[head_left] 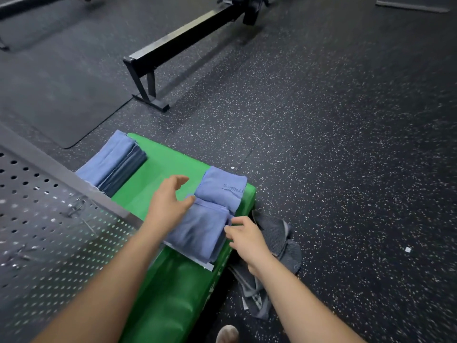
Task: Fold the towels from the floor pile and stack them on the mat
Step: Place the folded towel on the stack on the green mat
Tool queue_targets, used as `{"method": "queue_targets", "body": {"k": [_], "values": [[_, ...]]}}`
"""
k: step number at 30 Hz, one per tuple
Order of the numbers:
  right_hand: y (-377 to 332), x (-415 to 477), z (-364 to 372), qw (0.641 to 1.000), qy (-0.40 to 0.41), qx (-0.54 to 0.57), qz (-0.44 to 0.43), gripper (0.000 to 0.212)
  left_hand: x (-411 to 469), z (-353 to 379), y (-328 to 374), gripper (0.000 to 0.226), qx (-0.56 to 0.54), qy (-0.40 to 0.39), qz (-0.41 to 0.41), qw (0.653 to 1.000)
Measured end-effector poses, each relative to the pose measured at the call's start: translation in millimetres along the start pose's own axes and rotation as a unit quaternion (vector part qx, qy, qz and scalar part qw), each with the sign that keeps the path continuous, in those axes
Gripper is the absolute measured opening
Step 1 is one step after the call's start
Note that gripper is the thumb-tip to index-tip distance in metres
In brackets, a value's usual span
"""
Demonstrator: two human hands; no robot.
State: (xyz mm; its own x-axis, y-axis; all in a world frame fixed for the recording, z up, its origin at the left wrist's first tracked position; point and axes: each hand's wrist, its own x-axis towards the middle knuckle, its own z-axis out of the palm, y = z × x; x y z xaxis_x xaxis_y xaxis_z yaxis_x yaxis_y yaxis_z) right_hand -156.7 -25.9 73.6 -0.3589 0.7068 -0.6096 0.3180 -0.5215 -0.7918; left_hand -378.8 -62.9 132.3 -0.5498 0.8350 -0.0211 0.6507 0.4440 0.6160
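Observation:
A green mat (pixel 160 169) lies in front of me. A stack of folded blue towels (pixel 116 164) sits at its far left end. On the near right part lies a blue towel (pixel 205 231), with a folded blue towel bearing dark lettering (pixel 220 191) just beyond it. My left hand (pixel 168 204) hovers with spread fingers at the near towel's left edge, the thumb touching the cloth. My right hand (pixel 244 236) has its fingers curled at the towel's right edge; whether they pinch it is unclear. Grey towels (pixel 274 246) lie crumpled on the floor right of the mat.
A perforated grey metal bench (pixel 49 219) stands at the left. A black steel equipment frame (pixel 178 43) crosses the speckled rubber floor (pixel 346 144) farther off. A dark floor mat (pixel 57 80) lies at the far left. A shoe tip (pixel 227 334) shows at the bottom.

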Motion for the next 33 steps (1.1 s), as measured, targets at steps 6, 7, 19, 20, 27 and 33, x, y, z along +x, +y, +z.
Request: {"method": "queue_targets", "body": {"k": [6,7,19,20,27,33], "values": [[44,7,-41,0.999,0.024,-0.020,0.030,0.010,-35,61,27,0.029,-0.024,-0.065,0.109,0.992],[53,8,-49,0.999,0.027,-0.026,0.039,0.009,-41,75,32,0.027,-0.023,-0.084,0.128,0.988],[172,4,-111,0.986,0.056,-0.079,0.133,0.009,-97,236,7,0.029,0.008,-0.285,0.046,0.957],[180,2,-111,0.986,0.058,-0.075,0.138,0.009,-99,247,0,0.031,0.021,-0.292,0.029,0.956],[213,-10,-102,0.982,0.068,-0.044,0.168,0.010,-104,302,-27,0.050,0.220,-0.380,0.118,0.891],[217,-15,-105,0.981,0.088,0.003,0.175,0.011,-91,325,-18,0.063,0.291,-0.433,0.185,0.833]]}}
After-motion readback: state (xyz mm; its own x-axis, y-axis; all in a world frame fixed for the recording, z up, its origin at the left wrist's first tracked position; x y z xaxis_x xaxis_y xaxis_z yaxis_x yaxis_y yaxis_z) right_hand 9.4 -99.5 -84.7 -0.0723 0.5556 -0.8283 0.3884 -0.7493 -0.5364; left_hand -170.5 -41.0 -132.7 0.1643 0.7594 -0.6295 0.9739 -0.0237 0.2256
